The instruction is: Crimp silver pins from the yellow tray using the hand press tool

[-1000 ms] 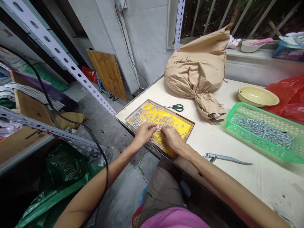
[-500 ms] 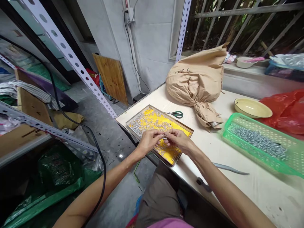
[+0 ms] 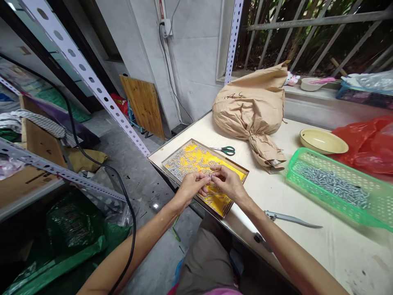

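A shallow tray (image 3: 247, 177) with a yellow bottom lies at the table's near left corner, strewn with small shiny metal pieces (image 3: 176, 164), densest at its left end. Above it my left hand (image 3: 193, 185) is closed in a pinch, thumb against forefinger. My right hand (image 3: 227, 182) pinches too, its fingertips meeting those of the left. Whatever sits between the fingertips is too small to make out. Behind the tray lie scissors (image 3: 229, 150) with dark green handles. Grey-handled pliers or cutters (image 3: 294, 219) rest beside my right forearm.
A green perforated basket (image 3: 299, 153) holds many silvery screws (image 3: 334, 182). Beyond it stand a cream oval bowl (image 3: 324, 140) and a red plastic bag (image 3: 365, 139). A tied brown paper sack (image 3: 250, 106) sits at the back. A black cable (image 3: 123, 184) hangs across my left side.
My hands stay pinched together over the tray, with the right hand's fingers slightly shifted. The whole view has tilted a little, and more of the grey-handled tool shows.
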Tool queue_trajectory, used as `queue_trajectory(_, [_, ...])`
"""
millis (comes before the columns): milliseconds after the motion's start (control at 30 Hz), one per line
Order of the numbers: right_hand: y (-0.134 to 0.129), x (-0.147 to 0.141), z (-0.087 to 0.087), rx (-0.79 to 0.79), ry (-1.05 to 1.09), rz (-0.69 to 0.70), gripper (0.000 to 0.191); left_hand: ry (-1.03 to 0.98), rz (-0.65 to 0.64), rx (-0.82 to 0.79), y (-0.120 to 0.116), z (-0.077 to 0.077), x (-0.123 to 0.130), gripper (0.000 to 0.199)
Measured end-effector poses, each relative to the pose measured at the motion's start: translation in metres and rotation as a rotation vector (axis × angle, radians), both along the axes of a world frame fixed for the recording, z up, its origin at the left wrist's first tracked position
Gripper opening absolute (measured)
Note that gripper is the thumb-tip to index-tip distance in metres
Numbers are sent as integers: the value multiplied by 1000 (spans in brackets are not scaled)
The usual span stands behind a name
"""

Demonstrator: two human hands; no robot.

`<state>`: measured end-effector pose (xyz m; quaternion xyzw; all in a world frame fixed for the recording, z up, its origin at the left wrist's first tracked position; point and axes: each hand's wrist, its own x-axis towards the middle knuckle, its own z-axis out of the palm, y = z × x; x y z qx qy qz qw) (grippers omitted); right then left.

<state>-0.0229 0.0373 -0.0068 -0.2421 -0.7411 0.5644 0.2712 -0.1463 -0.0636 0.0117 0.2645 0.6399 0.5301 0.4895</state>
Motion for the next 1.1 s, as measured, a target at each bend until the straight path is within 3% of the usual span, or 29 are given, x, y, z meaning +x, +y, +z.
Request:
queue_trajectory(100, [-2,2,-2,156,-25,29,34,-130,-85,-47,-2,-3,-4,27])
queue_trajectory(200, [-3,3,-4,104,1,48,36,-151,-117,-74,-3,-5,-4,25])
queue_trajectory(300, [-4,1,-4,64,33,37,35,-23,-80,-62,-3,-4,1,15])
queue_trajectory(467, [-5,-4,0,207,-31,-61,20,323,13,-18,-1,1,12,10])
queue_trajectory(600, [-6,-1,4,276,-92,-72,16,527,-7,-12,0,5,16,13])
queue_trajectory(867, [6,4,21,402,-70,-43,19,513,-1,4,11,11,17,12])
queue_trajectory(1100, [20,5,16,281,-55,-29,26,488,-42,11,20,19,13,14])
